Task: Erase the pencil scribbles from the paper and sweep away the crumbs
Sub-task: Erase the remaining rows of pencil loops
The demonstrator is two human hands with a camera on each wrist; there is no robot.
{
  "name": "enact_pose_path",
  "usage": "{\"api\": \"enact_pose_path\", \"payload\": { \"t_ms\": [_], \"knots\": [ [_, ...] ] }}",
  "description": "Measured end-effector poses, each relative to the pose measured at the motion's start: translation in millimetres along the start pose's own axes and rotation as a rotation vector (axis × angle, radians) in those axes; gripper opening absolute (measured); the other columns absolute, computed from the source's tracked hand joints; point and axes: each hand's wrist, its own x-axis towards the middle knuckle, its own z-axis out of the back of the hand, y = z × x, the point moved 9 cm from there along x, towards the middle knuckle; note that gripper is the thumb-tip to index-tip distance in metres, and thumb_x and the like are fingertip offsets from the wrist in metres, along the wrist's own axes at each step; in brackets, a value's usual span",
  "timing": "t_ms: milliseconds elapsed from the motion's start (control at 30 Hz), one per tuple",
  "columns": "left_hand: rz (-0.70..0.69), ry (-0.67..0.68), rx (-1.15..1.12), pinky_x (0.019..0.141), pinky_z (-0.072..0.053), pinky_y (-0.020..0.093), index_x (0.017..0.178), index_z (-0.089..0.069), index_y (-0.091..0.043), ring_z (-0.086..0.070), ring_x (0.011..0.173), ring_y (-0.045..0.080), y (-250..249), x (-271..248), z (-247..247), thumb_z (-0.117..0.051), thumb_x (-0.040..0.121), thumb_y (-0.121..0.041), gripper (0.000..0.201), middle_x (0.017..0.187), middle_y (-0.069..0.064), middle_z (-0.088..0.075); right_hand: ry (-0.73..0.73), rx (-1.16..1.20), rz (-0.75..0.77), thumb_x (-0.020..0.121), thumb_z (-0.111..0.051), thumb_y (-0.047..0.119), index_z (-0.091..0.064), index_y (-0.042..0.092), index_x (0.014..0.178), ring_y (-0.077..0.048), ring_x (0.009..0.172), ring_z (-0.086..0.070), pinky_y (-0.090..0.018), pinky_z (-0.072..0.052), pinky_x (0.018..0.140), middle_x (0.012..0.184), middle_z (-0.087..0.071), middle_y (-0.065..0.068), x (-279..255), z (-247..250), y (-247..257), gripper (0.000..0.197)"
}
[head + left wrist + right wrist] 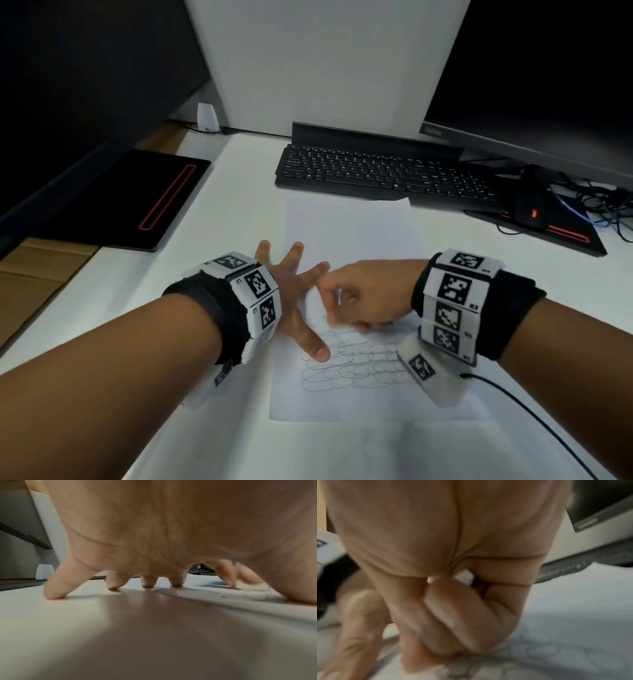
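Left hand (291, 291) pinning paper (346, 233) edge, eraser (464, 577) gripped

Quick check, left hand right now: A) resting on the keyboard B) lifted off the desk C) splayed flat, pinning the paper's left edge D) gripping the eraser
C: the left hand lies spread with straight fingers across the left edge of the paper, while the right hand pinches the eraser.
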Motion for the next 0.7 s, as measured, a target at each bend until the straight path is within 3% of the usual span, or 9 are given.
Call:
{"api": "enact_pose_path", "payload": {
  "t_ms": [67,167,333,467,600,700],
  "knots": [
    [0.001,-0.004,0.007,0.11,-0.004,0.068,0.147,0.024,-0.047,0.027,0.141,0.048,0.0,1.3,-0.8,-0.065,0.062,-0.081,0.127,0.158,0.0,0.031,0.015,0.044,-0.002,0.096,-0.06,0.03,-0.056,0.018,0.092,-0.021,0.054,-0.054,-0.028,-0.048,0.055,0.067,-0.065,-0.004,-1.6,-0.6,-1.7,0.013],
    [0.013,-0.004,0.008,0.109,-0.006,0.07,0.146,0.025,-0.047,0.026,0.141,0.048,0.4,2.3,-1.3,-0.064,0.06,-0.083,0.129,0.158,-0.001,0.031,-0.135,0.045,-0.042,0.096,-0.059,0.026,-0.056,0.017,0.09,-0.018,0.049,-0.054,-0.027,-0.048,0.056,0.065,-0.065,-0.003,-1.8,23.3,-12.5,0.012],
    [0.01,-0.003,0.011,0.111,-0.004,0.068,0.146,0.025,-0.046,0.027,0.141,0.047,-0.1,2.7,-0.6,-0.064,0.061,-0.082,0.128,0.158,0.0,0.031,0.014,0.078,-0.012,0.094,-0.062,0.024,-0.058,0.015,0.089,-0.02,0.052,-0.055,-0.028,-0.049,0.055,0.066,-0.065,-0.005,-4.1,-2.3,-0.7,0.012],
    [0.022,-0.01,0.012,0.11,-0.005,0.068,0.146,0.025,-0.047,0.026,0.141,0.049,0.9,4.0,-1.1,-0.063,0.059,-0.085,0.129,0.159,0.0,0.03,-0.126,0.114,-0.053,0.094,-0.063,0.021,-0.058,0.015,0.085,-0.019,0.049,-0.057,-0.033,-0.052,0.06,0.064,-0.065,-0.005,-4.4,22.5,-12.7,0.012],
    [0.01,-0.008,0.015,0.111,-0.003,0.066,0.147,0.024,-0.046,0.026,0.141,0.048,-0.2,1.0,-0.4,-0.064,0.062,-0.082,0.127,0.158,0.0,0.031,-0.02,0.07,-0.009,0.094,-0.063,0.023,-0.057,0.016,0.086,-0.018,0.052,-0.059,-0.031,-0.053,0.06,0.066,-0.066,-0.004,-5.7,2.5,-2.3,0.012],
    [0.017,-0.009,0.013,0.111,-0.004,0.067,0.146,0.025,-0.047,0.026,0.141,0.048,-0.5,0.1,-0.4,-0.064,0.062,-0.082,0.127,0.158,-0.001,0.031,-0.126,0.127,-0.062,0.093,-0.064,0.021,-0.059,0.011,0.089,-0.019,0.052,-0.06,-0.035,-0.055,0.062,0.065,-0.067,-0.006,-8.1,20.5,-15.7,0.012]
  ]
}}
